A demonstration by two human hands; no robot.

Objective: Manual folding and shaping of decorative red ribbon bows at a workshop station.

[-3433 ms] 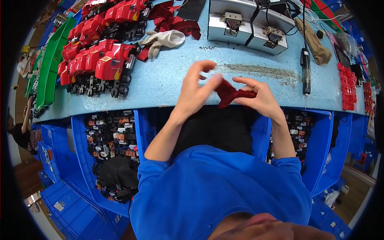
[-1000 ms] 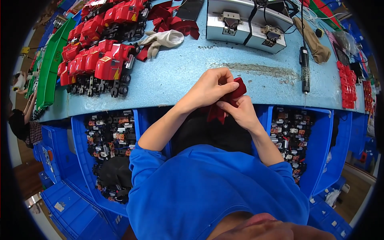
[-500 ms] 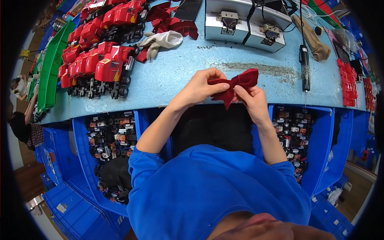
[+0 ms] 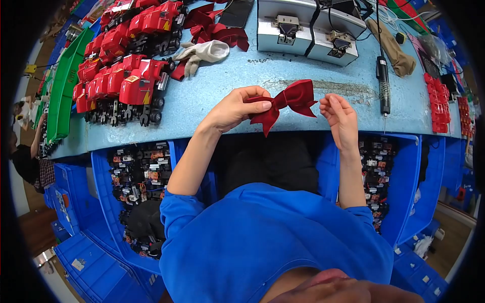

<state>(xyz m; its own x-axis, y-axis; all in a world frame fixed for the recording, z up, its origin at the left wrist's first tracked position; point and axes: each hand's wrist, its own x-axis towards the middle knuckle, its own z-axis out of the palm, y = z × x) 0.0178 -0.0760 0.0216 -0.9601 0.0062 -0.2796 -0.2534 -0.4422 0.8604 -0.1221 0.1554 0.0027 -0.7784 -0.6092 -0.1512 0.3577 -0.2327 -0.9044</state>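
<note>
Over the table's front edge I hold a dark red ribbon bow by its left loop, pinched between thumb and fingers of my left hand. Its knot and right loop show whole, and one tail hangs down beside my thumb. Part of the left loop is hidden by my fingers. My right hand is off the bow, just right of its right loop. Its fingers are loosely bent and apart, with nothing visible in them.
Red toy trucks crowd the table's left side, near a white glove and more red ribbon. A silver metal machine stands at the back, an electric screwdriver to its right. Blue bins of small parts flank my lap.
My right hand has let go of the bow and moved right. My left hand has shifted a little left with the bow, now more fully visible.
</note>
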